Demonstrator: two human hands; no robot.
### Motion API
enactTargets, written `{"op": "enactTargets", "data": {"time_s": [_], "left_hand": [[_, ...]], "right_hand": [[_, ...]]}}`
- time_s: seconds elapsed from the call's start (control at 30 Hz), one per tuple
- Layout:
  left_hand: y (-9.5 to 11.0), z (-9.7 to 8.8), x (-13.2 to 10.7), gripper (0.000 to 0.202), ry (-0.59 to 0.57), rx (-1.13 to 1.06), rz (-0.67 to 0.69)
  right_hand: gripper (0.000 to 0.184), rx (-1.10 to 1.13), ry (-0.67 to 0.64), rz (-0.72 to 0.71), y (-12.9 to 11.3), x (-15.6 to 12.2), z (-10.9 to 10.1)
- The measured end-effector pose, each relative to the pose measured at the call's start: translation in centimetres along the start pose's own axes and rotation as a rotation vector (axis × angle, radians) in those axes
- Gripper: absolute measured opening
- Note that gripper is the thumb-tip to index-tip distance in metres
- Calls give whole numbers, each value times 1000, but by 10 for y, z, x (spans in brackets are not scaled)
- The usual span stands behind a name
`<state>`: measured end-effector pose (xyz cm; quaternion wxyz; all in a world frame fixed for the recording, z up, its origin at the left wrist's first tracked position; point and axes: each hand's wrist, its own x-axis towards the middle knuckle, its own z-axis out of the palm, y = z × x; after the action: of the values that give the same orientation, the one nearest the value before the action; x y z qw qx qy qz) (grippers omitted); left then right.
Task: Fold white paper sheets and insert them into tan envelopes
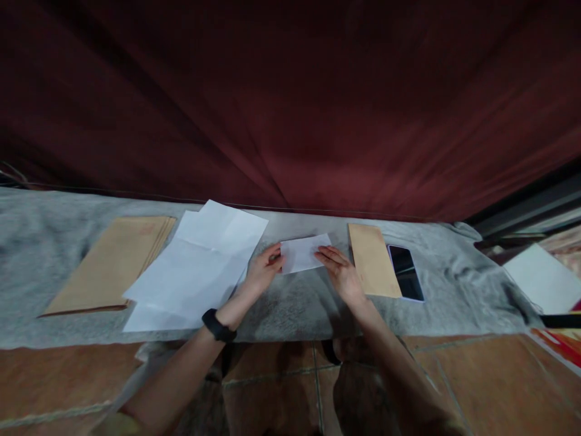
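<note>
A small folded sheet of white paper lies between my two hands over the grey cloth. My left hand pinches its left edge, thumb and fingers together. Across the right end of the paper rest the fingers of my right hand, close together, the thumb hidden beneath or behind. Left of my hands, large white paper sheets overlap one another, with a faint crease across the top one. A single brown envelope is just right of my right hand.
A stack of brown envelopes lies at the far left. Beside the single envelope is a phone with a dark screen. Grey cloth covers the narrow surface, backed by a dark red curtain. Tiled floor shows below.
</note>
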<state>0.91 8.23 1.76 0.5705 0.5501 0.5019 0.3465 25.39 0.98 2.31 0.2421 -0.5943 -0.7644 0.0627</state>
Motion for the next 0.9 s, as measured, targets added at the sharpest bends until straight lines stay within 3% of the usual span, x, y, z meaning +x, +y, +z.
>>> {"op": "enactTargets", "data": {"time_s": [0.13, 0.4, 0.53, 0.63, 0.77, 0.9], "left_hand": [[-3, 8, 2, 57, 49, -50, -57], [-10, 13, 2, 73, -14, 46, -26], [-11, 14, -6, 73, -10, 167, 7], [-7, 12, -12, 65, 1, 293, 65], [5, -3, -13, 43, 58, 512, 191], [23, -44, -8, 39, 286, 748, 264]], "right_hand": [[54, 6, -46, 20, 5, -2, 3], [70, -10, -174, 74, 6, -4, -1], [55, -42, -102, 132, 1, 2, -1], [45, -62, -52, 84, -13, 7, 11], [49, -127, -114, -14, -37, 6, 32], [52, -201, -127, -7, -48, 1, 44]]}}
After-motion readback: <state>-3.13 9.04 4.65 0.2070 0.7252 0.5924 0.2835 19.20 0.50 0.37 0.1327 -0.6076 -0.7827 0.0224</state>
